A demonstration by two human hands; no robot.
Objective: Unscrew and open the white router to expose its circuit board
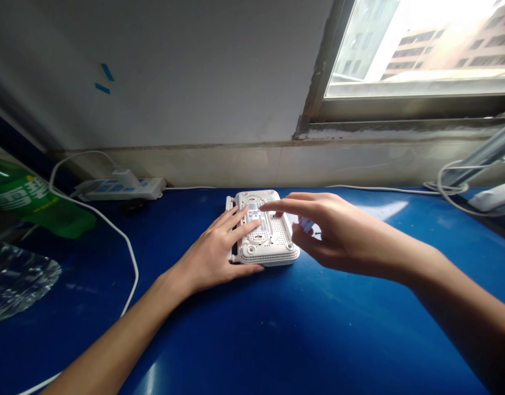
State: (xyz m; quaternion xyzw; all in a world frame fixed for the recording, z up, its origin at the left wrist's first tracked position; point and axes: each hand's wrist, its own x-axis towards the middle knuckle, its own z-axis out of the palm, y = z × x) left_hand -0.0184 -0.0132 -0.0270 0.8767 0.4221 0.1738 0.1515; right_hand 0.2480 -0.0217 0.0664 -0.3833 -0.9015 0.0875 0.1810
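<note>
A white router-like box [283, 233] lies on the blue table [301, 334], its perforated face with a printed label [255, 215] upward. My left hand [219, 241] rests on its left part, fingers spread over the label and the thumb along the near edge. Over the box's right side is my right hand [326, 227], its index finger reaching to the label's upper right. Its other fingers curl round a small whitish piece [305, 224], mostly hidden, with a dark tip showing near the palm.
A white power strip [145, 189] with a plugged-in cable [131, 258] stands at the back left. Green [38, 200] and clear [22, 280] bottles lie at the left. Another cable [441, 181] is coiled round a metal post at the right, below the window.
</note>
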